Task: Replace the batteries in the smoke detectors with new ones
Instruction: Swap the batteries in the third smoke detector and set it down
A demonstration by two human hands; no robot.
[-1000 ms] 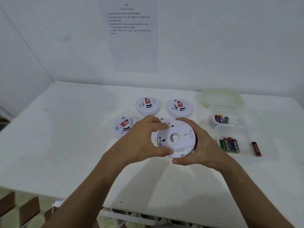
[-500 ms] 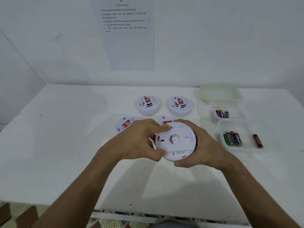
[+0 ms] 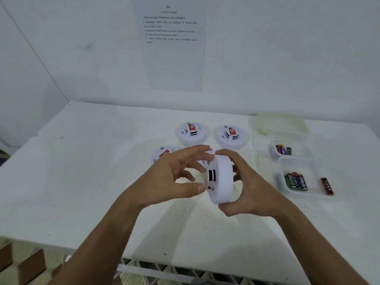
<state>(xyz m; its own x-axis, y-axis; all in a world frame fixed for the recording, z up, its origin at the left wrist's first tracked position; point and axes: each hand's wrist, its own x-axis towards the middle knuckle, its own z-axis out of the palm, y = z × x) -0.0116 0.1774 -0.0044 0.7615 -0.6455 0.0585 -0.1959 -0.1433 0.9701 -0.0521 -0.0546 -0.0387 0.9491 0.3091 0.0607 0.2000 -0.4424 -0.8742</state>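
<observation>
My right hand (image 3: pixel 253 192) grips a white round smoke detector (image 3: pixel 224 179) by its rim and holds it on edge above the table, its vented front facing left. My left hand (image 3: pixel 170 177) is beside that front with its fingers spread, the thumb tip close to the vents. Three more detectors with red labels lie face up behind: two at the back (image 3: pixel 192 133) (image 3: pixel 231 136) and one at the left (image 3: pixel 162 156). A further detector (image 3: pixel 205 161) is mostly hidden behind my hands. Batteries (image 3: pixel 296 181) lie in a clear tub (image 3: pixel 277 177) at the right.
A smaller clear tub (image 3: pixel 273 151) behind it holds a few batteries (image 3: pixel 283 150). A loose red battery (image 3: pixel 327 186) lies on the white table (image 3: pixel 82 182) right of the tubs. A pale lid (image 3: pixel 279 124) sits at the back right. A printed sheet (image 3: pixel 172 44) hangs on the wall.
The detector has turned from back-side-up to standing on edge in my right hand. My left hand has let go of its rim and opened its fingers.
</observation>
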